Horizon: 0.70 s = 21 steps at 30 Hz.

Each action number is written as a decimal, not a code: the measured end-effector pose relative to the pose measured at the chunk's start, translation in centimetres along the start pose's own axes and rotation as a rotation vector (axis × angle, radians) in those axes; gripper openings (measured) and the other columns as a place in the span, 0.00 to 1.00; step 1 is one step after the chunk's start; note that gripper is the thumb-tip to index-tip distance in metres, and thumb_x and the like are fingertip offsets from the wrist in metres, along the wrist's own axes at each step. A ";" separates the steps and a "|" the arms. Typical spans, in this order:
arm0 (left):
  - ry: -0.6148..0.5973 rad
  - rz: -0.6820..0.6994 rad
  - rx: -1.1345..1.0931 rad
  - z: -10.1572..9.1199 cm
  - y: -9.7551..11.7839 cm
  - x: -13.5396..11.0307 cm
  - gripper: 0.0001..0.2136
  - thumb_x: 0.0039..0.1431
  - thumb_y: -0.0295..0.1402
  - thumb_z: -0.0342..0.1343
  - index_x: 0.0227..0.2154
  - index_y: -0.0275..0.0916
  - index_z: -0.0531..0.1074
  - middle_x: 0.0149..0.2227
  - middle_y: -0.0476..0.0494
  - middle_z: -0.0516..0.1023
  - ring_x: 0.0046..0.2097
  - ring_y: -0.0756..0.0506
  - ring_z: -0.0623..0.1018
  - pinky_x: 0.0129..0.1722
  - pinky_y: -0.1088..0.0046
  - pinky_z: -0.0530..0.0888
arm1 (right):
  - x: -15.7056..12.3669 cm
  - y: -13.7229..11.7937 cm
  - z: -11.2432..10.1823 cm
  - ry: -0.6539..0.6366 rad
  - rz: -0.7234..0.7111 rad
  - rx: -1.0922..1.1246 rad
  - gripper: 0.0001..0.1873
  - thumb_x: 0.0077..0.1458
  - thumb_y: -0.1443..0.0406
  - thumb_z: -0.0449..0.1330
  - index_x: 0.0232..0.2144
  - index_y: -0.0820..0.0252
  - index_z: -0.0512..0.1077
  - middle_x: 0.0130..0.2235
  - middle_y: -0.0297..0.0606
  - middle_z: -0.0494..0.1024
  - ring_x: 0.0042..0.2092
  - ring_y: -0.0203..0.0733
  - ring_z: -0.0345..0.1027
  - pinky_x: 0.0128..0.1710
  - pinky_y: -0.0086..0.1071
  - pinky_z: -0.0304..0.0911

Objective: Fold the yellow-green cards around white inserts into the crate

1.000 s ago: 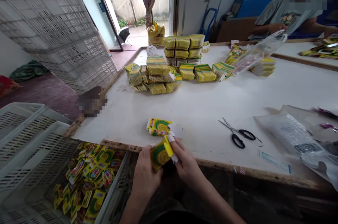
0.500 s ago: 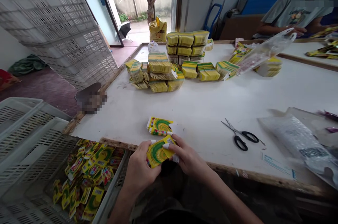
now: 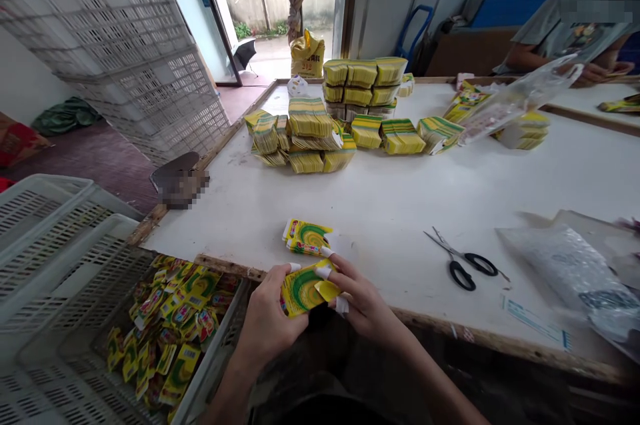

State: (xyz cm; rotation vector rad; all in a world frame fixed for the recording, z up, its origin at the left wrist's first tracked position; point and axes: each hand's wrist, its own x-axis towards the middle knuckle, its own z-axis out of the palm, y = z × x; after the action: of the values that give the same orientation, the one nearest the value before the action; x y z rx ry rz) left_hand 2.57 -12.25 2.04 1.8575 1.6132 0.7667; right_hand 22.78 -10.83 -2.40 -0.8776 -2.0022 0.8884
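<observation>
Between my hands, over the table's front edge, is a yellow and green printed card packet (image 3: 301, 289). My left hand (image 3: 270, 308) grips its left end, thumb below and fingertips along the top. My right hand (image 3: 361, 295) pinches the right end, where a yellow flap stands bent up. White coverings wrap several fingertips on both hands. Just beyond, a small stack of matching packets (image 3: 307, 236) lies on the white table (image 3: 380, 198), close to my right fingertips. Whether the held packet is one piece or several layers, I cannot tell.
Black-handled scissors (image 3: 465, 263) and a clear plastic bag (image 3: 575, 271) lie to the right. Bundled packet stacks (image 3: 367, 83) stand at the back. A crate (image 3: 227, 325) of loose packets (image 3: 175, 325) sits below left. Another person (image 3: 565, 38) works at the far right.
A yellow flap at the packet's right end now stands up under my right fingers. Both hands still hold the packet. The view has shifted slightly, and the other person's hands have moved.
</observation>
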 end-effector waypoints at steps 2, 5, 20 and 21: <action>0.015 0.014 -0.007 0.2 -0.1 -0.1 0.25 0.43 0.27 0.58 0.47 0.38 0.65 0.43 0.42 0.75 0.45 0.41 0.76 0.45 0.66 0.74 | 0.0 -0.4 0.6 -0.069 0.058 -0.010 0.31 0.63 0.63 0.53 0.65 0.57 0.51 0.69 0.55 0.42 0.68 0.54 0.41 0.62 0.48 0.52; 0.029 0.019 0.014 0.3 -0.5 -0.4 0.24 0.44 0.26 0.57 0.47 0.38 0.65 0.44 0.41 0.74 0.47 0.40 0.75 0.47 0.63 0.73 | 0.0 -1.0 1.3 -0.161 0.156 -0.013 0.35 0.64 0.63 0.50 0.68 0.59 0.42 0.70 0.53 0.31 0.69 0.57 0.32 0.63 0.51 0.47; 0.214 -0.372 -0.844 1.3 -1.7 -0.5 0.28 0.45 0.37 0.67 0.48 0.40 0.63 0.45 0.43 0.73 0.42 0.45 0.77 0.42 0.68 0.75 | 0.8 -0.6 -0.2 0.071 0.236 0.449 0.30 0.54 0.64 0.63 0.59 0.48 0.61 0.60 0.44 0.55 0.62 0.50 0.55 0.53 0.37 0.65; 0.201 -0.420 -0.906 1.4 -1.7 -0.5 0.26 0.45 0.37 0.67 0.47 0.39 0.64 0.43 0.43 0.75 0.41 0.46 0.78 0.41 0.70 0.75 | 0.8 -0.7 -0.3 0.070 0.216 0.435 0.30 0.54 0.65 0.62 0.58 0.48 0.62 0.59 0.44 0.56 0.61 0.50 0.55 0.53 0.37 0.64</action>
State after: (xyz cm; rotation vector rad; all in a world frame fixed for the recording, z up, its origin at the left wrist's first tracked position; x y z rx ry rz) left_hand 2.35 -12.55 -0.20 0.7963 1.3463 1.2364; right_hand 22.42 -10.46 -1.44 -0.8657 -1.5842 1.3330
